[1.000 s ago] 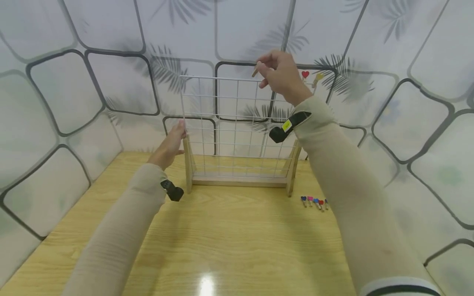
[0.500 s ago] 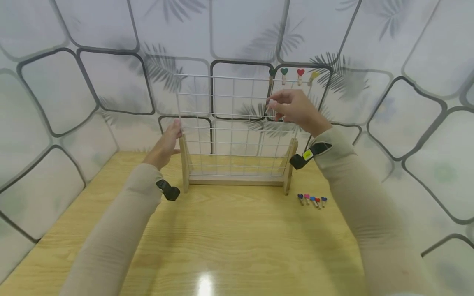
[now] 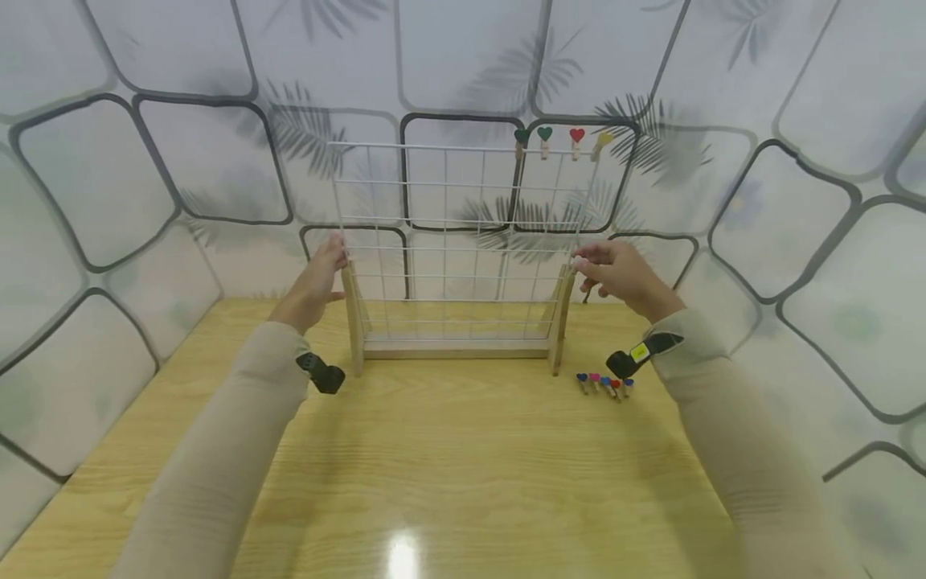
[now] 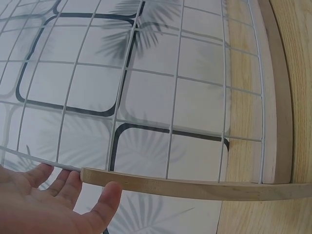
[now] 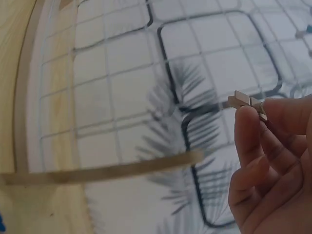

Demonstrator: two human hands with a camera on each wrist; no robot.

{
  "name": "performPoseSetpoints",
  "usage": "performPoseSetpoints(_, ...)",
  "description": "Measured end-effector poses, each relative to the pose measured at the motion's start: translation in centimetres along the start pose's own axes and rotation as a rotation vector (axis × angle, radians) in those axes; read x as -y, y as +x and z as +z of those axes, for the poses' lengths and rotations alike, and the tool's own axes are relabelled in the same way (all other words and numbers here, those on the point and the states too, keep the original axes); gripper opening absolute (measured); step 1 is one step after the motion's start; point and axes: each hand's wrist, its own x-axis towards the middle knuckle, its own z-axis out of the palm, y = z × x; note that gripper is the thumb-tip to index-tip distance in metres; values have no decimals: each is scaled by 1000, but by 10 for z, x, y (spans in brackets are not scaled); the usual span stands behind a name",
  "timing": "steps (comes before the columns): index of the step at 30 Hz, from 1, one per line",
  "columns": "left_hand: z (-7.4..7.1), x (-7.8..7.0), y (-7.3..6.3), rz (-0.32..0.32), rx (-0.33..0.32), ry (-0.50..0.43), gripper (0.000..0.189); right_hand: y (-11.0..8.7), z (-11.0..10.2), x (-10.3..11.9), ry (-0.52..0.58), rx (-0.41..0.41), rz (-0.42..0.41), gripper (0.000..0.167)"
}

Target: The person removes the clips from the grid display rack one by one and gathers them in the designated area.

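Note:
A white wire grid (image 3: 463,193) stands upright in a wooden stand (image 3: 456,349). My left hand (image 3: 313,277) is at the grid's left edge; in the left wrist view its loosely bent fingers touch the wire edge, and the thumb lies against the end of the wooden upright (image 4: 195,188). With thumb and forefinger, my right hand (image 3: 622,273) pinches a small wooden clothespin (image 5: 240,99) beside the right upright (image 3: 560,318); the pin's far end is hidden by the fingers. Along the grid's top wire at the right sit two green heart clothespins (image 3: 545,141), a red one (image 3: 576,141) and a yellow one (image 3: 602,145).
Several heart clothespins (image 3: 606,384) in blue, pink and red lie on the wooden table (image 3: 448,450), right of the stand and below my right wrist. A patterned cloth backdrop (image 3: 217,161) rises behind the grid and at both sides.
My right hand has come down and to the right from the grid's top wire to the right upright, still pinching the clothespin. The left hand stays at the left edge; the head view shifts slightly.

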Motion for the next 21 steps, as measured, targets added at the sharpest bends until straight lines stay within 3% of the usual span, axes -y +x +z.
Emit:
performPoseSetpoints(8, 0, 1, 0, 7, 0, -1, 80, -26, -5, -60, 76, 22, 96, 40)
performPoseSetpoints(21, 0, 0, -1, 21, 12, 14, 80, -64, -8, -133, 41, 20, 180, 49)
